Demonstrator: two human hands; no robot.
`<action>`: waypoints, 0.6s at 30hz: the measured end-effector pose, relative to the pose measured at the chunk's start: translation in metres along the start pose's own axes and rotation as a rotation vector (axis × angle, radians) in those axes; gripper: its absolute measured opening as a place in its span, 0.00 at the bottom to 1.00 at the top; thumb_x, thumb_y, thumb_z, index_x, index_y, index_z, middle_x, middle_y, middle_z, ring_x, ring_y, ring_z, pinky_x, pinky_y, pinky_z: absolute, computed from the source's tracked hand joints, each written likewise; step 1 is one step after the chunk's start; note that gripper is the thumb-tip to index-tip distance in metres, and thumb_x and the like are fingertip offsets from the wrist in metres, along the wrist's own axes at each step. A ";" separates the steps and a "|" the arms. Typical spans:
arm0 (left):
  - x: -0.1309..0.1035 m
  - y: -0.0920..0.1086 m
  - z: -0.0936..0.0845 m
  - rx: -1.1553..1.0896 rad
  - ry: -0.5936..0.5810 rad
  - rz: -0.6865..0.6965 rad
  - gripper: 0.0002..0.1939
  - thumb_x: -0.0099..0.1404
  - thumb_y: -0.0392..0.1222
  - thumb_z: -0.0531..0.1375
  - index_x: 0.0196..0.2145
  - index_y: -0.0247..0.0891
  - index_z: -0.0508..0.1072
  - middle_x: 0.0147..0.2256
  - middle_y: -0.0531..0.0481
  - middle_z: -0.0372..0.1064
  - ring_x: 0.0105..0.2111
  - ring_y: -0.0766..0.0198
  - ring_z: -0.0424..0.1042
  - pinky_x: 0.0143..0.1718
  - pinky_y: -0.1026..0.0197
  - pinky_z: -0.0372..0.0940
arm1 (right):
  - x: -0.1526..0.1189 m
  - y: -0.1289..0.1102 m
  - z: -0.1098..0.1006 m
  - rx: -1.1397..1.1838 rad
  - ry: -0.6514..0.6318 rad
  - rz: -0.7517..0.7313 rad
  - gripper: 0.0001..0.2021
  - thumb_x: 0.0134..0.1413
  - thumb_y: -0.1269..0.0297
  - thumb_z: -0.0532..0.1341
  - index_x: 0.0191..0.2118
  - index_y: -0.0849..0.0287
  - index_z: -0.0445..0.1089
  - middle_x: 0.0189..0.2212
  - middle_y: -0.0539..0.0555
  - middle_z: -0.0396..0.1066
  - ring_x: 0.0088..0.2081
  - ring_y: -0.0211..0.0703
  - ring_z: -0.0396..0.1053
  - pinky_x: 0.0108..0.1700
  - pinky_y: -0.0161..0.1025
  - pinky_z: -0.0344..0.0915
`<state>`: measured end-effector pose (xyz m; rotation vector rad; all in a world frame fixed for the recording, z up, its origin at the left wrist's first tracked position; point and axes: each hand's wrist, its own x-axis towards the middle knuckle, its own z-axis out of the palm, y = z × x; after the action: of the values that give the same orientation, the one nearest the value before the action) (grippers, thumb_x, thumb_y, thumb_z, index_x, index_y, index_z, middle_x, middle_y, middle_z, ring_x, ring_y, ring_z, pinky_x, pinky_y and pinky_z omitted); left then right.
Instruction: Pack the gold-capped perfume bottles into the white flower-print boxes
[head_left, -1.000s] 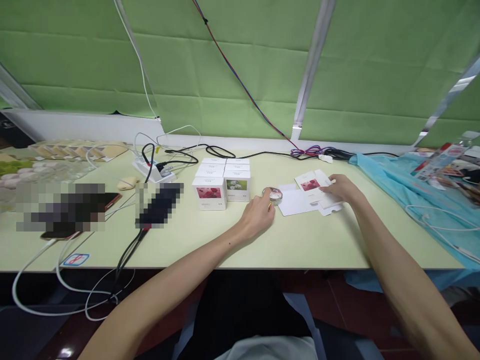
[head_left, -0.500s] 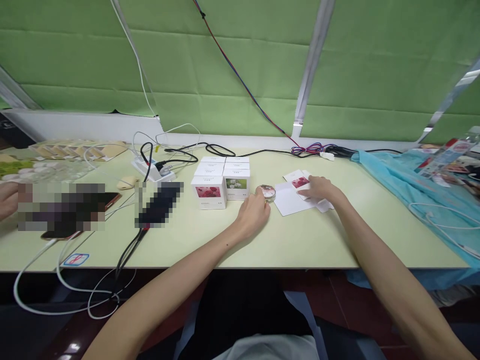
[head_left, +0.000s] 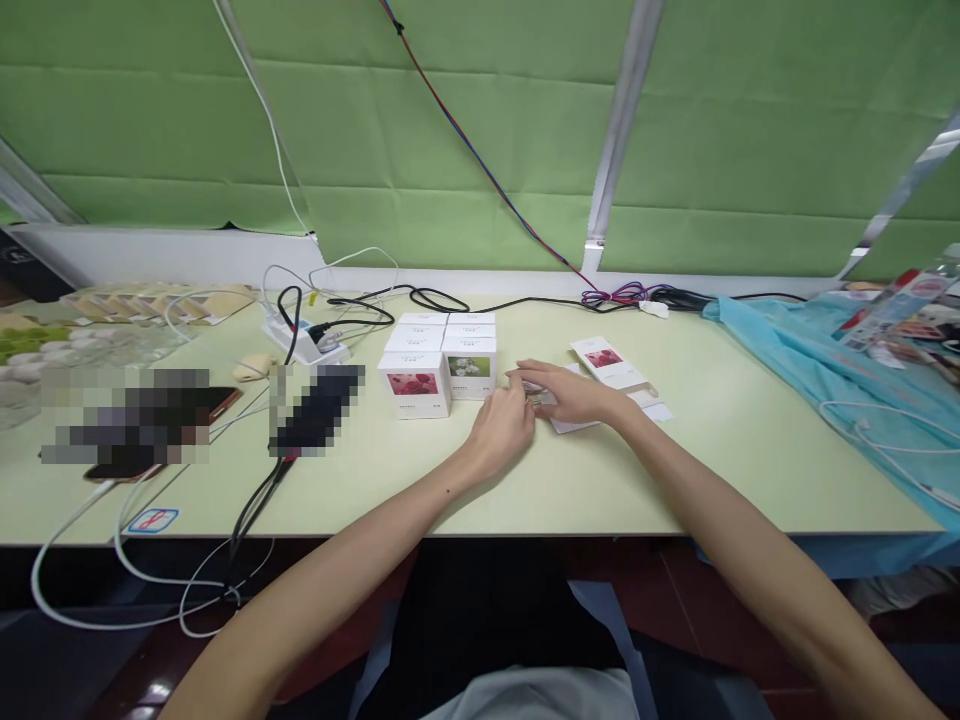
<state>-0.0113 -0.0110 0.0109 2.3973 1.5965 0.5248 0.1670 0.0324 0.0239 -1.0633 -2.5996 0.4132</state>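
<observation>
My left hand [head_left: 501,428] is closed at the near left side of a small round clear container [head_left: 538,397]. From the right, my right hand [head_left: 574,393] reaches over the same container, fingers stretched across it and thumb at its near side. Between them they cover most of it. To the right lies a flattened white carton [head_left: 609,366] with a picture of pink-red flowers. White paper sheets [head_left: 658,411] stick out from beneath it and from under my right hand. Left of my hands stand several white boxes in two rows, a red-flower box [head_left: 414,392] and a white-flower box [head_left: 470,372] in front.
A phone [head_left: 165,430] and a dark blurred device [head_left: 318,408] lie on the left, with cables running over the table edge. Behind them is a white power strip [head_left: 304,342]. Blue plastic sheeting [head_left: 817,370] with a bottle [head_left: 896,305] covers the right end.
My right hand has left the carton and moved left onto the round container. The carton now lies free and turned. At the far left, another person's hand has gone out of view.
</observation>
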 end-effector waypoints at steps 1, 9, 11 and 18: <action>0.000 -0.001 0.000 -0.002 0.003 0.003 0.21 0.72 0.39 0.47 0.59 0.28 0.61 0.38 0.36 0.74 0.39 0.47 0.75 0.37 0.52 0.67 | 0.005 0.002 0.002 0.047 0.001 -0.042 0.31 0.55 0.71 0.63 0.65 0.50 0.65 0.62 0.60 0.67 0.66 0.58 0.62 0.65 0.58 0.61; -0.004 0.000 -0.006 -0.053 -0.019 0.004 0.17 0.73 0.40 0.47 0.54 0.32 0.67 0.38 0.37 0.74 0.41 0.47 0.73 0.37 0.53 0.66 | 0.006 0.016 0.005 0.149 0.027 -0.069 0.22 0.59 0.66 0.64 0.59 0.55 0.71 0.56 0.62 0.66 0.59 0.55 0.67 0.60 0.54 0.67; -0.006 0.001 -0.010 -0.068 -0.012 0.003 0.16 0.74 0.42 0.46 0.51 0.35 0.68 0.37 0.39 0.73 0.40 0.48 0.73 0.37 0.54 0.65 | 0.004 0.018 0.005 0.137 0.043 -0.062 0.22 0.60 0.66 0.63 0.60 0.56 0.70 0.56 0.62 0.66 0.59 0.55 0.67 0.60 0.53 0.66; -0.006 0.004 -0.017 0.107 -0.034 -0.049 0.16 0.72 0.40 0.49 0.55 0.35 0.63 0.36 0.40 0.73 0.37 0.47 0.74 0.36 0.54 0.64 | 0.001 0.024 0.002 0.182 0.126 -0.014 0.25 0.60 0.67 0.61 0.63 0.56 0.67 0.58 0.61 0.68 0.58 0.54 0.69 0.61 0.54 0.65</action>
<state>-0.0165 -0.0189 0.0267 2.4222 1.7050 0.3967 0.1805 0.0497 0.0130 -0.9764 -2.4058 0.5499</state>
